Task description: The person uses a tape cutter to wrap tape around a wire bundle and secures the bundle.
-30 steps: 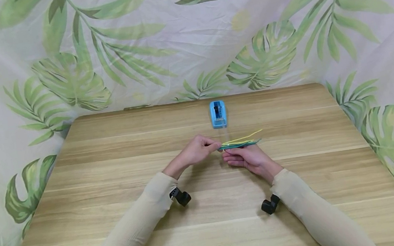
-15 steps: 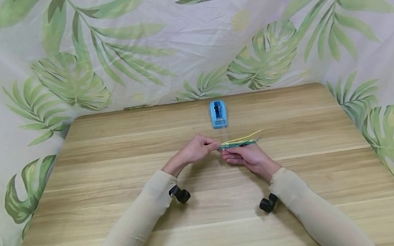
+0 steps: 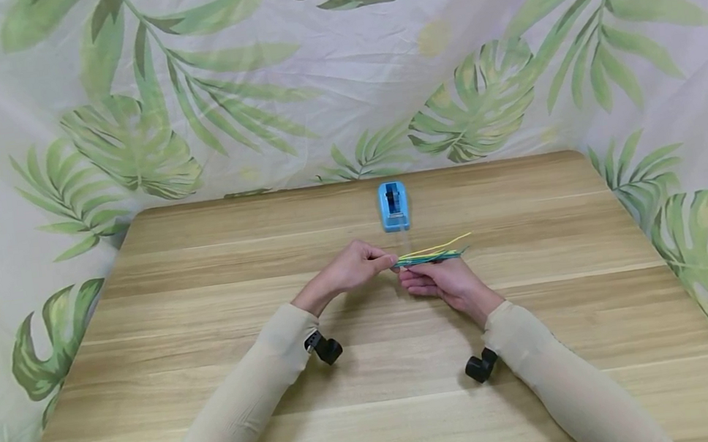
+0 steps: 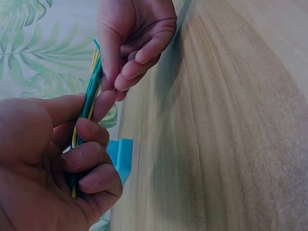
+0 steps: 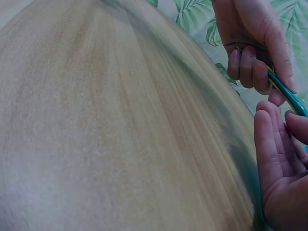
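Observation:
A thin bundle of green and yellow wires (image 3: 434, 255) is held in the air above the table, in front of the tape dispenser (image 3: 394, 208). My left hand (image 3: 354, 266) grips one end; in the left wrist view its fingers curl round the wires (image 4: 90, 94). The right hand (image 3: 450, 286) pinches the bundle between thumb and index finger, the other fingers loosely extended in the right wrist view. From the blue dispenser a clear strip of tape (image 3: 406, 241) runs toward the bundle near the fingertips. Whether the tape sticks to the wires is hard to see.
The wooden table (image 3: 380, 431) spreads around both hands, and a leaf-patterned cloth (image 3: 229, 67) hangs behind its far edge. Black wrist cameras sit below each wrist. The dispenser stands near the far edge.
Both hands stay almost in place. The wires and the right hand shift very slightly left, and the dispenser stays where it was.

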`<state>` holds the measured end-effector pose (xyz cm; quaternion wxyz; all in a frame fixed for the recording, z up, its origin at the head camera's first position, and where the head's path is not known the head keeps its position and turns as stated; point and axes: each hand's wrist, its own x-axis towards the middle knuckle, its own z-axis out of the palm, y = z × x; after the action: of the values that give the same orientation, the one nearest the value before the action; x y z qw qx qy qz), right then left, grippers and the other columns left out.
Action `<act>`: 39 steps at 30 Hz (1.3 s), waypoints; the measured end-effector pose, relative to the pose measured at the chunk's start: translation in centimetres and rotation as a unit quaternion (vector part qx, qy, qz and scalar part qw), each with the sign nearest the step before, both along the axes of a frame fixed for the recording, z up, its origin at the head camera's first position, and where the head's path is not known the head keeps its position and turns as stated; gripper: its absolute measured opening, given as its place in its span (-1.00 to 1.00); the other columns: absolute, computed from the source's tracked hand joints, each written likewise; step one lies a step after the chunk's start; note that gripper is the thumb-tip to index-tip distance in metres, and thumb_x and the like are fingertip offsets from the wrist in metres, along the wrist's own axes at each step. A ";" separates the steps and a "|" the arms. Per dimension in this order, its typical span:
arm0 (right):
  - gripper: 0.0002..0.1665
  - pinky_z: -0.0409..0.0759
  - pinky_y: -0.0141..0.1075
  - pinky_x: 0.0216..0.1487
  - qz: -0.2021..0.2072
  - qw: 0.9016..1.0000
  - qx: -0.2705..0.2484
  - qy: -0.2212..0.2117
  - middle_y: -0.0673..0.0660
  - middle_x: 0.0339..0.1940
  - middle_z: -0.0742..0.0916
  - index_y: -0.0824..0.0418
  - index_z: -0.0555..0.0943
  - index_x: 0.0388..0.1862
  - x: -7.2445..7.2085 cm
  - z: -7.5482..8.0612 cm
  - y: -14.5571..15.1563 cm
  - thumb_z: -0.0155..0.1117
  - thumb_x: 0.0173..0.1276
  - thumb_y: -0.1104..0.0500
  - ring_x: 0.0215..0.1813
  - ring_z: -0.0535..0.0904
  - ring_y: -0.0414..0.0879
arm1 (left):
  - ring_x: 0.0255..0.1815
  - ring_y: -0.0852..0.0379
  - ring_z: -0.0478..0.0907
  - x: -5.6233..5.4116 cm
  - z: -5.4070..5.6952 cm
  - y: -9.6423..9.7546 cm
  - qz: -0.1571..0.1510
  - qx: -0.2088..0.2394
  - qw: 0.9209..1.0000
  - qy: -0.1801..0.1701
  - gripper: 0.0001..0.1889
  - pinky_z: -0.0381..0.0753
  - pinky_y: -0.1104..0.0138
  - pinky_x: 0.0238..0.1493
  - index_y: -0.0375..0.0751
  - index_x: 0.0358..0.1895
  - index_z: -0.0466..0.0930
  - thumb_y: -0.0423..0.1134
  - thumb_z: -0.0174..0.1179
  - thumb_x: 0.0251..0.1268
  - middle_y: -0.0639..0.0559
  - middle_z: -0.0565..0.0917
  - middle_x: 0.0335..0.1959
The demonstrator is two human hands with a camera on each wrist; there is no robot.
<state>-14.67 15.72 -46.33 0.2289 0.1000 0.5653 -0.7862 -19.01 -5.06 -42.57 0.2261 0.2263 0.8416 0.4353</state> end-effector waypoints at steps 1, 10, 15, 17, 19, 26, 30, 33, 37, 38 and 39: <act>-0.66 0.72 -0.25 -0.13 -0.001 1.000 0.006 -0.002 0.18 -0.35 0.79 0.57 0.51 0.17 0.0 0.0 0.0 0.15 0.52 0.37 -0.29 0.77 -0.09 | -0.22 0.17 0.50 0.0 0.0 0.0 -0.001 0.000 1.000 0.003 -0.73 0.34 0.37 -0.32 -0.18 -0.17 0.82 -0.17 0.14 0.54 0.00 0.75 0.00; -0.71 0.74 -0.28 -0.30 0.011 0.999 0.046 -0.008 0.16 -0.45 0.76 0.54 0.51 0.04 0.1 -0.4 0.1 0.09 0.58 0.27 -0.43 0.74 -0.11 | -0.44 0.21 0.32 0.3 0.0 0.2 0.000 0.008 1.000 0.011 -0.75 0.25 0.37 -0.41 -0.23 -0.17 0.81 -0.21 0.15 0.53 0.01 0.75 -0.09; -0.76 0.73 -0.28 -0.26 0.023 0.999 0.027 0.014 0.15 -0.37 0.76 0.46 0.57 0.03 0.2 -0.6 0.4 0.08 0.58 0.29 -0.38 0.73 -0.12 | -0.54 0.20 0.20 0.2 -0.2 0.1 -0.004 0.008 1.000 0.016 -0.74 0.19 0.35 -0.47 -0.21 -0.19 0.82 -0.20 0.15 0.53 0.01 0.74 -0.15; -0.79 0.73 -0.28 -0.23 0.032 0.999 0.012 0.024 0.16 -0.31 0.77 0.41 0.61 0.00 0.3 -0.6 0.7 0.08 0.57 0.32 -0.35 0.73 -0.12 | -0.56 0.20 0.16 0.2 -0.2 0.1 -0.005 0.008 1.000 0.017 -0.74 0.17 0.35 -0.49 -0.20 -0.20 0.82 -0.19 0.14 0.53 -0.07 0.73 -0.22; -0.81 0.72 -0.29 -0.20 0.040 0.999 -0.005 0.027 0.18 -0.27 0.77 0.38 0.64 -0.04 0.2 -0.5 1.0 0.10 0.55 0.34 -0.32 0.73 -0.11 | -0.57 0.21 0.15 0.2 -0.3 0.0 -0.006 0.008 1.000 0.017 -0.73 0.15 0.36 -0.50 -0.21 -0.20 0.82 -0.19 0.14 0.53 -0.12 0.71 -0.26; -0.82 0.71 -0.29 -0.11 0.055 0.997 -0.040 0.026 0.21 -0.18 0.78 0.31 0.69 -0.11 0.1 -0.1 1.7 0.14 0.50 0.40 -0.25 0.72 -0.10 | -0.54 0.19 0.15 0.3 -0.3 -0.1 -0.006 0.008 1.000 0.015 -0.73 0.14 0.35 -0.47 -0.23 -0.18 0.81 -0.20 0.14 0.54 -0.10 0.71 -0.25; -0.81 0.70 -0.30 -0.09 0.057 0.997 -0.048 0.028 0.23 -0.16 0.78 0.33 0.68 -0.09 0.1 0.1 1.8 0.13 0.49 0.42 -0.24 0.72 -0.11 | -0.56 0.20 0.14 0.3 -0.4 -0.1 -0.005 0.002 1.000 0.014 -0.73 0.13 0.36 -0.49 -0.22 -0.17 0.81 -0.19 0.13 0.54 -0.04 0.58 -0.47; -0.81 0.70 -0.31 -0.08 0.059 0.996 -0.054 0.029 0.23 -0.16 0.77 0.36 0.66 -0.05 0.1 0.3 1.8 0.12 0.48 0.44 -0.23 0.71 -0.11 | -0.59 0.21 0.11 0.3 -0.4 -0.1 -0.006 0.001 1.000 0.015 -0.72 0.12 0.37 -0.52 -0.21 -0.17 0.81 -0.18 0.12 0.55 0.07 0.36 -0.61; -0.79 0.70 -0.31 -0.07 0.063 0.995 -0.064 0.032 0.22 -0.16 0.78 0.37 0.63 -0.01 0.1 0.3 1.9 0.12 0.47 0.46 -0.23 0.71 -0.11 | -0.62 0.22 0.08 0.3 -0.3 -0.2 -0.007 0.007 1.000 0.013 -0.72 0.10 0.37 -0.55 -0.23 -0.17 0.81 -0.19 0.12 0.55 0.13 0.25 -0.65; -0.79 0.70 -0.31 -0.07 0.065 0.995 -0.067 0.033 0.21 -0.16 0.78 0.36 0.62 -0.01 0.1 0.3 1.9 0.12 0.47 0.46 -0.23 0.71 -0.11 | -0.63 0.22 0.08 0.3 -0.3 -0.2 -0.007 0.009 1.000 0.013 -0.72 0.09 0.38 -0.55 -0.23 -0.17 0.81 -0.19 0.12 0.55 0.13 0.25 -0.65; -0.79 0.70 -0.31 -0.08 0.066 0.995 -0.072 0.034 0.21 -0.16 0.78 0.35 0.62 0.00 0.1 0.3 1.9 0.12 0.47 0.46 -0.24 0.71 -0.11 | -0.63 0.22 0.07 0.4 -0.3 -0.2 -0.007 0.010 1.000 0.011 -0.72 0.09 0.38 -0.55 -0.24 -0.17 0.80 -0.19 0.12 0.55 0.13 0.24 -0.66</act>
<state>-14.56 17.65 -46.00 0.2677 0.0189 0.5203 -0.8107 -18.66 -5.24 -42.83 0.2173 0.2390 0.8381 0.4397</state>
